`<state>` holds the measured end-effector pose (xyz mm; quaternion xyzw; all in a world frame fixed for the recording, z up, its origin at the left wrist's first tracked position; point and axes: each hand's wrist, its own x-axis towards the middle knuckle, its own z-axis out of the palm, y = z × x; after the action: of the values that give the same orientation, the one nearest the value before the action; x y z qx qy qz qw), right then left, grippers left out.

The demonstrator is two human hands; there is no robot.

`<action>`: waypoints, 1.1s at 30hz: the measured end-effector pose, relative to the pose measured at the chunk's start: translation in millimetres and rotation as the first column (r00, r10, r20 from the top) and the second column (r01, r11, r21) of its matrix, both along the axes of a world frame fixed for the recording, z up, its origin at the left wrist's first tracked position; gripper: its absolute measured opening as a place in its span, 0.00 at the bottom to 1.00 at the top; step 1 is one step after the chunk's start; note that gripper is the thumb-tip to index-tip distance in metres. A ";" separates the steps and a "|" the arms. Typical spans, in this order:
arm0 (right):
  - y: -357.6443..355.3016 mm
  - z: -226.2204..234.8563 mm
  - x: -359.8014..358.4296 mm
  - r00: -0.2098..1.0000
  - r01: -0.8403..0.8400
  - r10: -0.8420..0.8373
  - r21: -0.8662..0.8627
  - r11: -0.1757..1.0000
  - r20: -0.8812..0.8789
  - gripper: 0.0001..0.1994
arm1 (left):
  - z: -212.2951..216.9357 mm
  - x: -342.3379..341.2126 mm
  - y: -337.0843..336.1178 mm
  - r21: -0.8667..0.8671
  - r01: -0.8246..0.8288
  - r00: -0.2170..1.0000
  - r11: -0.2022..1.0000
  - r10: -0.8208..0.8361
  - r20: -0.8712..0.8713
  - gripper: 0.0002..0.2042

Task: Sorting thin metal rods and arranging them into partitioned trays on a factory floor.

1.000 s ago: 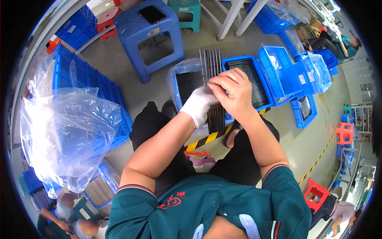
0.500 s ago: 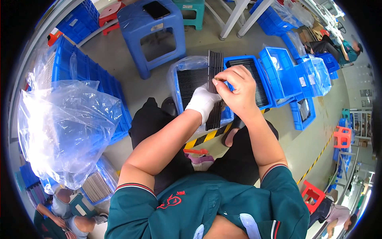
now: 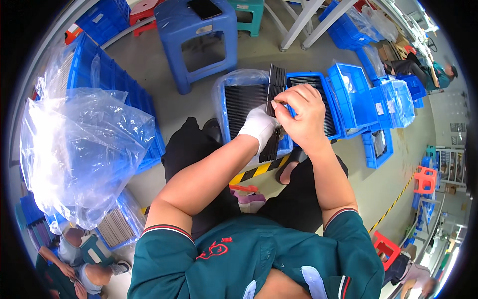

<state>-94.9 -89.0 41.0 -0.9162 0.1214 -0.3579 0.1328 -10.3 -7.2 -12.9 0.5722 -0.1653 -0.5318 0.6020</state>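
Observation:
My left hand [image 3: 260,125], in a white glove, is closed around a bundle of long thin black strips [image 3: 277,78]. The strips stand lengthwise away from me, their far end leaning a little right. On their right side is my bare right hand [image 3: 304,117], thumb and forefinger pinched together at the bundle's middle. Whatever small thing lies in that pinch is too small to make out. Beneath the hands, a blue bin [image 3: 222,112] lined with clear plastic holds rows of similar black strips. Beside it on the right, another blue bin [image 3: 334,112] holds more of them.
A blue stool [image 3: 169,30] bearing a black phone [image 3: 204,8] stands beyond the bins. Clear plastic sheeting [image 3: 84,154] drapes by stacked blue crates [image 3: 119,94] at left. More blue bins [image 3: 353,97] stand at right. A co-worker [image 3: 84,264] sits at lower left.
Both hands and the bundle have shifted slightly right in view, and the bundle's far end now leans more to the right. My grip looks the same.

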 end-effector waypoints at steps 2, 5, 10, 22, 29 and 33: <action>-1.0 -0.3 -0.3 1.000 0.017 -0.017 0.001 1.000 -0.015 0.07 | 5.2 2.9 1.2 0.049 0.079 0.995 0.996 -0.076 -0.065 0.09; -1.6 -3.9 3.4 1.000 0.019 -0.018 -0.054 0.998 0.018 0.06 | -10.9 -1.6 -4.0 0.022 0.021 0.998 1.000 -0.023 0.054 0.08; 13.4 5.0 13.4 0.998 -0.025 0.011 -0.258 0.966 -0.056 0.07 | -76.7 2.0 -20.2 0.118 0.230 0.612 0.966 -0.238 0.754 0.12; -0.6 -1.2 2.2 0.998 -0.011 0.007 0.063 0.998 0.058 0.07 | 1.0 7.9 3.9 -0.119 -0.005 0.936 0.993 -0.037 -0.350 0.11; -5.8 1.7 -2.8 1.000 -0.009 0.005 0.131 0.991 0.028 0.07 | 12.8 8.2 4.9 -0.122 0.078 0.941 0.990 -0.113 -0.320 0.10; -4.8 2.4 -3.0 0.999 -0.016 0.016 -0.020 1.000 0.039 0.06 | 11.9 4.0 3.3 -0.119 0.064 0.987 0.991 -0.081 -0.140 0.11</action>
<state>-97.9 -93.8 43.4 -0.9112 0.1079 -0.3761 0.1291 -6.3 -3.9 -1.0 0.4906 -0.1722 -0.5831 0.6243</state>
